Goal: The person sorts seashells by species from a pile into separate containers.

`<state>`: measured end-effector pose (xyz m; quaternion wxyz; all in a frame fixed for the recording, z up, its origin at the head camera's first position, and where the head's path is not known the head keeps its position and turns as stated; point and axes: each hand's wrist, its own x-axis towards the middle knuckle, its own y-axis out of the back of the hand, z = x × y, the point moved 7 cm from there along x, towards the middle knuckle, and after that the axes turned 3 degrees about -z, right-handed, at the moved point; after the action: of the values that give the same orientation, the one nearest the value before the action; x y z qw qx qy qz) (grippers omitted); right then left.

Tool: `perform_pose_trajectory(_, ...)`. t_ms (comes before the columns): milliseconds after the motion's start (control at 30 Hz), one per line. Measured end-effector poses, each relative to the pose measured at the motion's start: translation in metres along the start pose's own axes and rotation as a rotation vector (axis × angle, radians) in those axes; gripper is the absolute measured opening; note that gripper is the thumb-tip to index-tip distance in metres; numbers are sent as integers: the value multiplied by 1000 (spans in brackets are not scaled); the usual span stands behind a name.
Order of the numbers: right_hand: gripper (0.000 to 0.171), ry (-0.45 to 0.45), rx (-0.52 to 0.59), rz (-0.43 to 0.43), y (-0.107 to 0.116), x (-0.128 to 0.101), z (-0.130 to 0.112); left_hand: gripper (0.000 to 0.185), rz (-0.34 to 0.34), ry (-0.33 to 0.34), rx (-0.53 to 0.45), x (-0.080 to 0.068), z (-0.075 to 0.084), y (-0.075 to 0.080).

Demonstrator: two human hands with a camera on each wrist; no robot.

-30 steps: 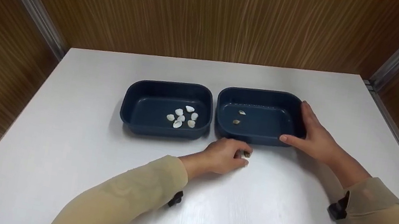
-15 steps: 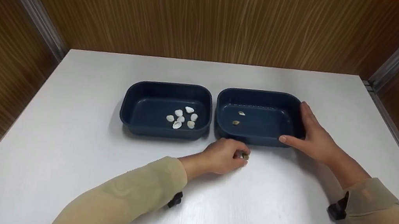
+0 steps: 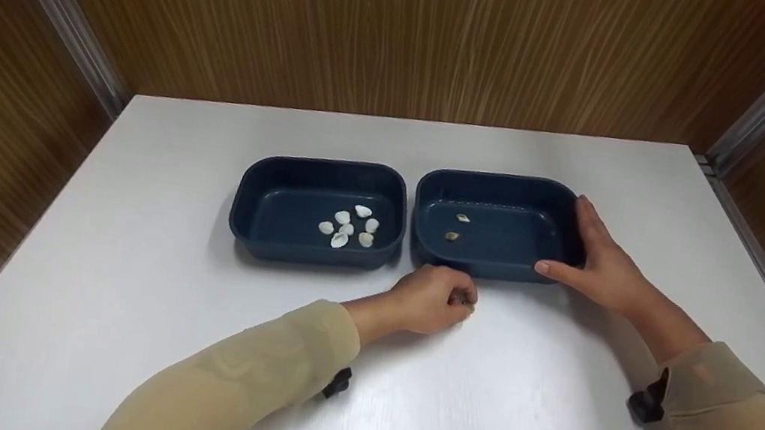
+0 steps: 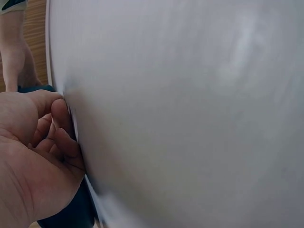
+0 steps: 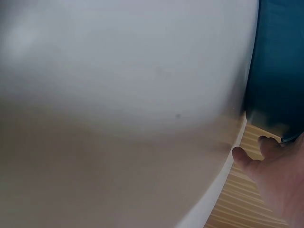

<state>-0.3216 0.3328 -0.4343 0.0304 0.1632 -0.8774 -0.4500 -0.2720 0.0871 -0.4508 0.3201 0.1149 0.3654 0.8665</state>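
Observation:
My left hand (image 3: 432,300) is low over the white table, just in front of the right blue box (image 3: 507,270). Its thumb and curled fingers pinch a small brownish shell (image 3: 462,301), mostly hidden by the fingers. In the left wrist view, that hand (image 4: 40,152) has its thumb and fingertip together, and the shell does not show. My right hand (image 3: 606,267) rests at the right end of the right box, fingers straight along the outer side, thumb at the near rim. Two brownish shells (image 3: 452,237) lie in that box.
A matching blue box (image 3: 308,255) stands to the left, with several white shells (image 3: 339,240) gathered in its right half. A narrow gap separates the boxes. Wood-grain panels (image 3: 409,37) border the table at the back and sides.
The small shell at my left fingertips has been drawn in between thumb and fingers, which have closed further. The right hand and both boxes keep their places.

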Motion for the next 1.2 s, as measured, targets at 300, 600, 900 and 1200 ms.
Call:
perform_pose_trajectory(300,124,-20,-1,-16,-1,-1,0,6,-18,17,-3,0,-1,-2)
perform_pose_trajectory(600,123,-21,-6,-16,-2,-1,2,5,-16,25,17,-1,-1,-3)
perform_pose_trajectory(900,124,-30,4,-13,-1,0,2,6,-25,30,56,-1,-1,-2)
perform_pose_trajectory(1200,124,-35,-2,-13,-1,1,3,8,-65,52,86,1,-2,-2)
